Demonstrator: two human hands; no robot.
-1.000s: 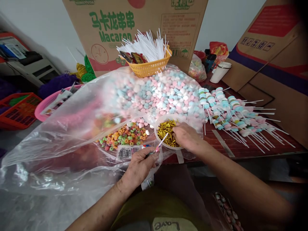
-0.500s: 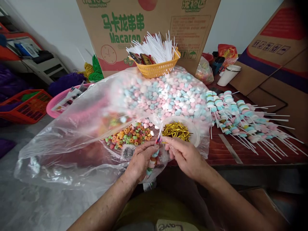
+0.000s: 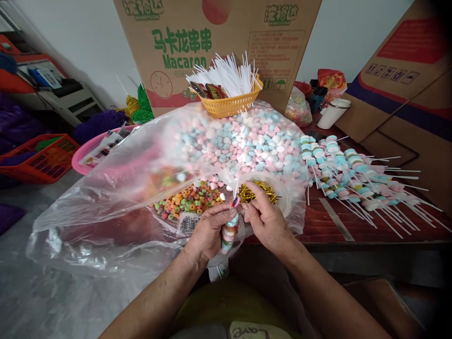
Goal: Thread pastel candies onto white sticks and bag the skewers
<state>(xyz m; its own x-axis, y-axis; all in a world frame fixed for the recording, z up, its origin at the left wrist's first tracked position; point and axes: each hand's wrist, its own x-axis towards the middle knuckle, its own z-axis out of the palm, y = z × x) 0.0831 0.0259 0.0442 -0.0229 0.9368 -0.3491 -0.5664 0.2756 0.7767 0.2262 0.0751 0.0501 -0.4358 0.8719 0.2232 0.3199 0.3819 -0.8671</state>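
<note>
I see the skewer, stick end away.
Left hand grips it; right hand curls just beside, hold unclear.

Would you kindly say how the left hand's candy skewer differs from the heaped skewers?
The held skewer is alone, gripped by the left hand; the heaped skewers are many, lying on the table. The held skewer's white stick points to the far side, while the heaped skewers' sticks mostly point right or toward the near edge. Both are pastel-coloured with white sticks.
</note>
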